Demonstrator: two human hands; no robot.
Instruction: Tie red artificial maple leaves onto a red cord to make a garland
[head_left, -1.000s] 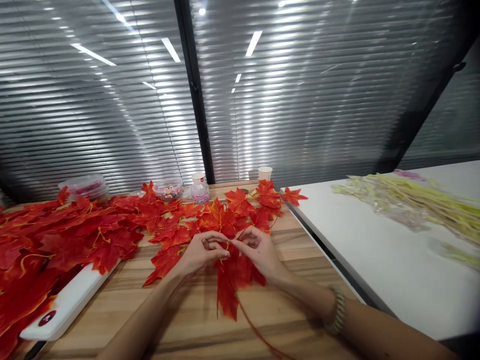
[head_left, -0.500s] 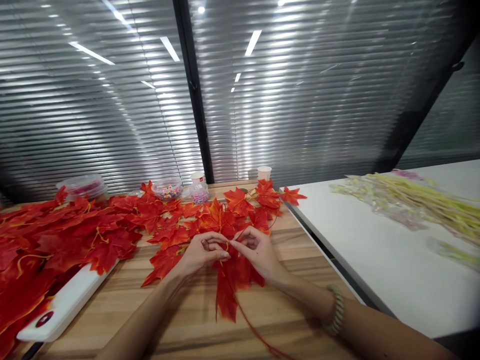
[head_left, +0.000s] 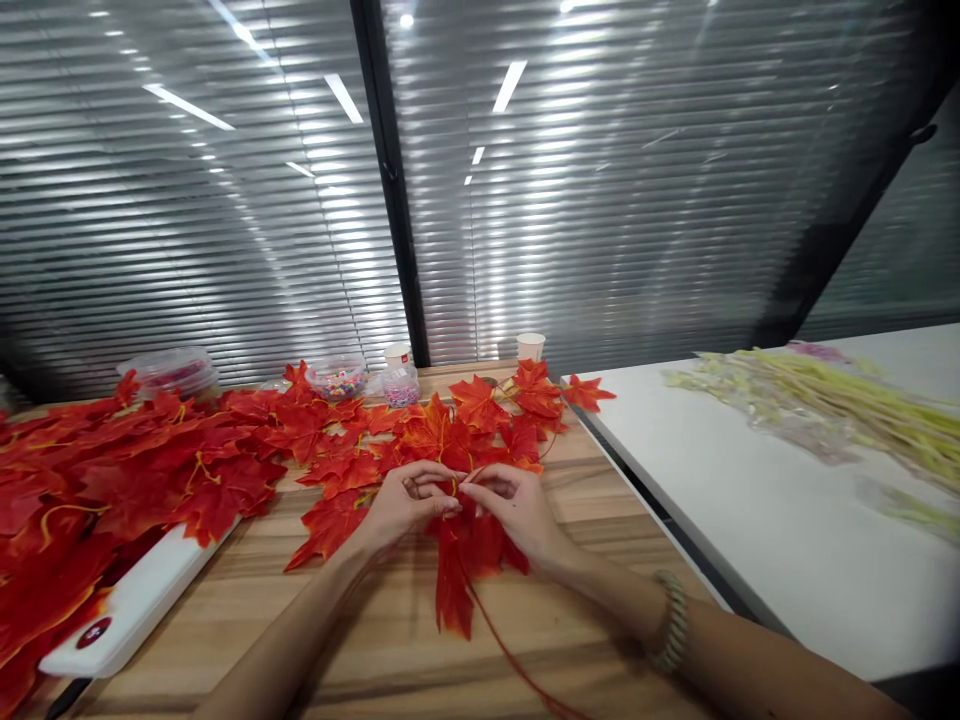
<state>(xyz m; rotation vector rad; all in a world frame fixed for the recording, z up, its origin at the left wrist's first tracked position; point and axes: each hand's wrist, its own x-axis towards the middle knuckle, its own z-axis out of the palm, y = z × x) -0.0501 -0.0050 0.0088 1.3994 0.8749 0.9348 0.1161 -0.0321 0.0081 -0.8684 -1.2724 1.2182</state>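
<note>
My left hand (head_left: 409,502) and my right hand (head_left: 517,508) meet above the wooden table (head_left: 375,640). Thumb and fingers of the left pinch a thin yellow stem (head_left: 453,487) of a red artificial leaf (head_left: 454,595) that hangs below the hands. The right hand's fingertips are pressed together beside that stem, on a thin piece too small to make out clearly. A dark red cord (head_left: 510,655) runs from under the hands to the table's front edge. More red leaves (head_left: 431,430) lie joined just behind the hands.
A big pile of red leaves (head_left: 150,450) covers the left side, partly over a white device (head_left: 142,600). Bead tubs (head_left: 337,380) and a paper cup (head_left: 530,347) stand at the back. Yellow stems (head_left: 862,395) in plastic lie on the white table (head_left: 720,480) at right.
Both hands keep their place. The right hand's index finger has lowered slightly toward the left fingertips, and the hanging leaf has shifted a little.
</note>
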